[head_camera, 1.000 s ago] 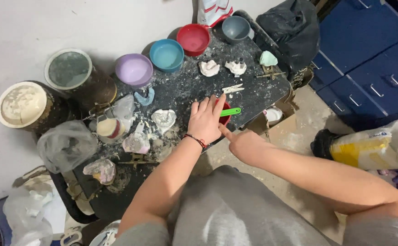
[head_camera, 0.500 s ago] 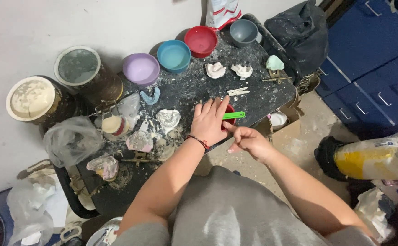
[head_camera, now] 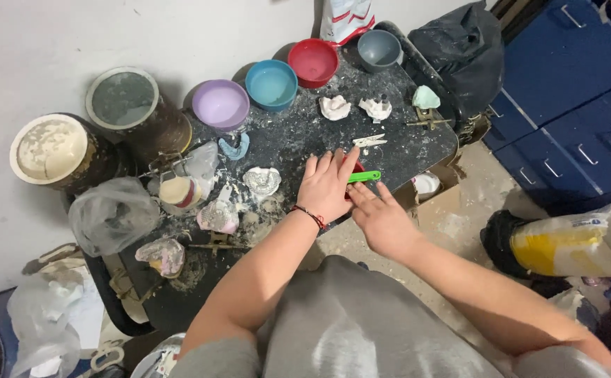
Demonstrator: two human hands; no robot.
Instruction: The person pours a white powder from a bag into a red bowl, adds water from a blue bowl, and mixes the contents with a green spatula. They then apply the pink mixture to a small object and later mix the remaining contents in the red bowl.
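Note:
My left hand [head_camera: 328,185] lies flat, fingers together, on the dusty black table [head_camera: 298,136], covering a small red object whose edge shows under the fingers. A green-handled tool [head_camera: 365,176] sticks out to the right from under that hand. My right hand [head_camera: 381,218] is at the table's front edge, its fingers touching the left hand's side just below the green handle. A white plaster dental cast [head_camera: 262,180] sits left of my left hand. A white clip-like piece [head_camera: 368,141] lies just beyond the fingertips.
Purple [head_camera: 220,104], blue [head_camera: 271,84], red [head_camera: 313,61] and grey [head_camera: 379,50] bowls line the back. Two round tins [head_camera: 122,98] stand at left. More casts [head_camera: 335,107], plastic bags [head_camera: 109,213], a black bag [head_camera: 459,49], blue drawers [head_camera: 578,105] and a yellow-white sack [head_camera: 571,241] surround the table.
My right hand has moved up from the table edge to meet the left hand beside the green handle. The left hand stays pressed flat in the same spot.

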